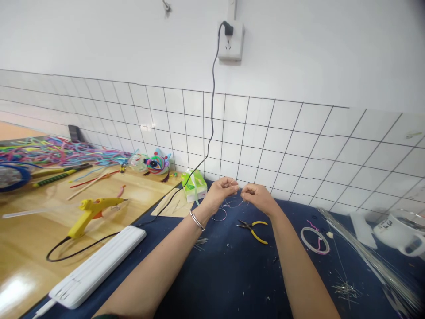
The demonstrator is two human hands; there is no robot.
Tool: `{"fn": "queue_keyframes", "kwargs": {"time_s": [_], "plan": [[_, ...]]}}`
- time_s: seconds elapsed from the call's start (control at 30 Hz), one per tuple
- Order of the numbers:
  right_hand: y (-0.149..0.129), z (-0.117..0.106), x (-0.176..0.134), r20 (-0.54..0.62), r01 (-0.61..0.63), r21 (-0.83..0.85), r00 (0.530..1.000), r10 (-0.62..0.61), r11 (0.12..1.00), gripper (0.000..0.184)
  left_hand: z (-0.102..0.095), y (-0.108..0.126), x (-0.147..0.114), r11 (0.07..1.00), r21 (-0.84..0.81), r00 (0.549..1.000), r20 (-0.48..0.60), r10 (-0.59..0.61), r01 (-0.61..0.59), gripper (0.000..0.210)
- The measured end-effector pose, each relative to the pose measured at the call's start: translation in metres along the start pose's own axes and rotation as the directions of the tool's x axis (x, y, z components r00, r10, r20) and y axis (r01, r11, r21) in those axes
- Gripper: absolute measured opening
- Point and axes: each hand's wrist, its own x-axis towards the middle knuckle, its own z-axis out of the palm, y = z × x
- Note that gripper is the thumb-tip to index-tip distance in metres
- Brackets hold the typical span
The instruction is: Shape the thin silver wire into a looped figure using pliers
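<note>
In the middle of the head view my left hand (224, 191), a bangle on its wrist, is closed in a pinch. Close beside it, my right hand (258, 198) pinches too. A thin curved wire (235, 204) with small pinkish beads runs between the fingertips of both hands; its ends are too fine to make out. Another beaded wire loop (219, 215) hangs or lies just below my left hand; I cannot tell which. Yellow-handled pliers (257, 231) lie on the dark blue cloth (229, 274) below my right hand.
At left, a yellow glue gun (94, 212), white power strip (99, 266) and colourful pipe cleaners (66, 150) lie. A green tissue pack (194, 185) stands against the wall. To the right are a ribbon spool (303, 237), long wires (361, 252) and a white mug (396, 230).
</note>
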Motion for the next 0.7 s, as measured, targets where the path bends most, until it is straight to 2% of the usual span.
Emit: {"fn": "queue_keyframes", "kwargs": {"time_s": [0.23, 0.53, 0.7], "plan": [[-0.0004, 0.0035, 0.0029, -0.060, 0.003, 0.029, 0.998, -0.001, 1.000, 0.022, -0.0045, -0.0051, 0.0026, 0.999, -0.043, 1.000, 0.002, -0.011, 0.011, 0.022], [-0.0021, 0.0077, 0.0048, -0.108, 0.027, 0.078, 0.994, -0.018, 0.997, 0.032, -0.0049, -0.0057, 0.0053, 0.992, 0.110, 0.994, 0.104, 0.042, -0.054, 0.016], [0.0007, 0.0087, 0.0057, -0.230, 0.050, 0.105, 0.973, -0.024, 0.993, 0.031, -0.0014, -0.0050, 0.0022, 0.999, -0.006, 0.997, 0.072, -0.031, 0.031, 0.027]]}}
